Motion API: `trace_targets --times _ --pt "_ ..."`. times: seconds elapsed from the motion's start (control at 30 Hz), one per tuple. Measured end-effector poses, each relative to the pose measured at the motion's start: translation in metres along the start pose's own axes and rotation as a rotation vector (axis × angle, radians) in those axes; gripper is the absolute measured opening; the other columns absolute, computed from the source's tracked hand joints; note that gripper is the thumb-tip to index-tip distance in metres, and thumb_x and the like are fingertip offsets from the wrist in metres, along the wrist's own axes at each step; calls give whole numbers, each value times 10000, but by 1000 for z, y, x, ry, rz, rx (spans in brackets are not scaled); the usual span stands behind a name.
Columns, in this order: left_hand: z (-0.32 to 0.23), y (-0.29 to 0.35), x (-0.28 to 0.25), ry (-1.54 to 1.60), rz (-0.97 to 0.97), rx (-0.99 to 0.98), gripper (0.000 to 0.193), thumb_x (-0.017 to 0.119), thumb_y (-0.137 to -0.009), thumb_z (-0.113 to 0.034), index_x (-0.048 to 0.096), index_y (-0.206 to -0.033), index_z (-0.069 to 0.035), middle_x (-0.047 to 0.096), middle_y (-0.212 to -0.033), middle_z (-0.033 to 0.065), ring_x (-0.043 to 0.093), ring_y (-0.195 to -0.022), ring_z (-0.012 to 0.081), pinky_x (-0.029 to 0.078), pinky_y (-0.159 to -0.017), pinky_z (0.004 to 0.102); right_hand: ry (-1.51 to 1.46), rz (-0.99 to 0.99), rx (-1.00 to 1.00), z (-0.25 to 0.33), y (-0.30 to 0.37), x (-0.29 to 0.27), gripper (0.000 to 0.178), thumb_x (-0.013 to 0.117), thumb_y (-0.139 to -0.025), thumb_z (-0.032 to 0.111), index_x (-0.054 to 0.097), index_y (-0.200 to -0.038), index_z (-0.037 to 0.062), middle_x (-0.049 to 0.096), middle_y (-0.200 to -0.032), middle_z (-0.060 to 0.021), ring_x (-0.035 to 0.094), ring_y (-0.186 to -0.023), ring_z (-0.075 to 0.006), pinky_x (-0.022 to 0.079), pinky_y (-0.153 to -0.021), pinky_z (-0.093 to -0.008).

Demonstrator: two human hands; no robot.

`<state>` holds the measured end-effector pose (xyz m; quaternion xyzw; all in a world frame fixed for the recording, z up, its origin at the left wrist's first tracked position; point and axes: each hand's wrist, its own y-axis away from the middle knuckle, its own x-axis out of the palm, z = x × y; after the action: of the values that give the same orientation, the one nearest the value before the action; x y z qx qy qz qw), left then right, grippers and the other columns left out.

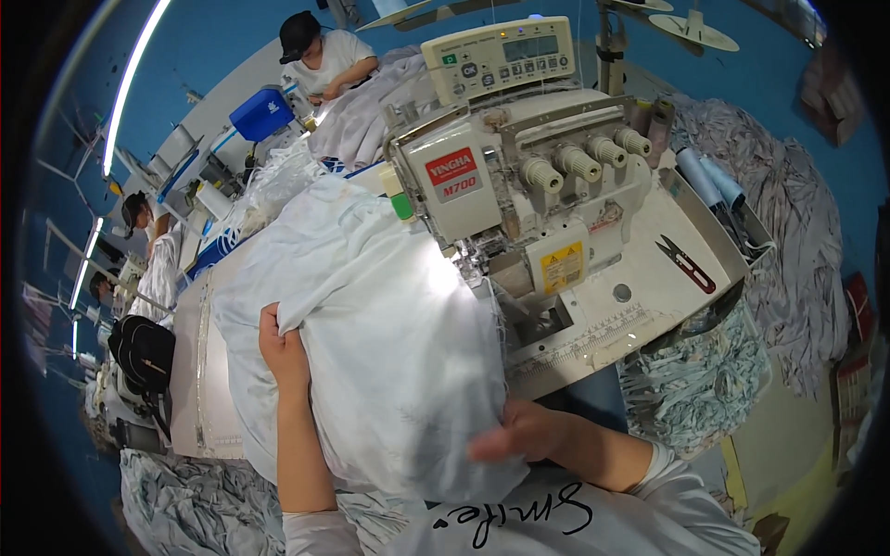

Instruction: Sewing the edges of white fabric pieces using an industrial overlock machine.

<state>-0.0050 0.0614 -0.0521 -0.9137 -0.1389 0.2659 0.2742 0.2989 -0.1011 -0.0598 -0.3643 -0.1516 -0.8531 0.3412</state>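
A large piece of pale white fabric [389, 371] lies across the sewing table and hangs over its near edge toward me. Its far right part reaches the lit needle area of an overlock sewing machine [547, 185]. My left hand [281, 345] is closed on a raised fold at the left of the cloth. At the cloth's near right edge is my right hand [528, 431], smeared by motion. Its thumb side points left over the fabric, and the other fingers are hidden or blurred, so its grip cannot be told.
Thread snips [686, 266] lie on the machine's right table, with thread cones [709, 176] beyond. Bundled pale cloth [695, 380] sits below that table, and grey cloth heaps [769, 213] stand at the right. A black bag [142, 355] is at left. Other people work at machines farther back.
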Motion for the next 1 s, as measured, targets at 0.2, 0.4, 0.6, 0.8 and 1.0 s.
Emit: trace_targets --times 0.2,0.4,0.6,0.8,1.0 --pt "1 2 2 53 57 -42 137 454 -834 39 535 -937 -1 546 -844 12 478 -789 84 389 -736 198 550 75 87 -34 27 -18 495 673 -787 171 523 -1237 29 565 -1231 -124 516 -1148 -221 384 -980 -326" --pt "-10 4 2 93 38 -11 147 448 -838 40 539 -946 0 560 -855 16 497 -799 88 396 -752 198 1202 -278 344 -142 65 -91 399 581 -799 280 614 -1116 41 612 -1124 -196 588 -1043 -320 456 -895 -355" --pt "0 4 4 1 22 -23 136 460 -837 30 551 -933 3 574 -840 31 512 -798 99 406 -758 210 1149 -512 235 -168 98 -116 156 636 -786 213 605 -743 67 659 -777 -129 651 -771 -285 488 -705 -367" --pt "2 5 4 -39 35 38 146 487 -824 24 559 -949 1 594 -851 48 531 -802 118 417 -761 218 880 -849 -2 -125 76 -69 239 743 -754 131 551 -851 26 609 -1040 -127 543 -1039 -206 432 -829 -300" --pt "1 2 11 -20 45 45 162 489 -812 36 560 -954 4 591 -854 39 529 -797 111 416 -753 214 554 -929 5 -173 50 -112 334 620 -830 73 566 -1149 -9 640 -1036 -83 588 -959 -164 452 -853 -319"
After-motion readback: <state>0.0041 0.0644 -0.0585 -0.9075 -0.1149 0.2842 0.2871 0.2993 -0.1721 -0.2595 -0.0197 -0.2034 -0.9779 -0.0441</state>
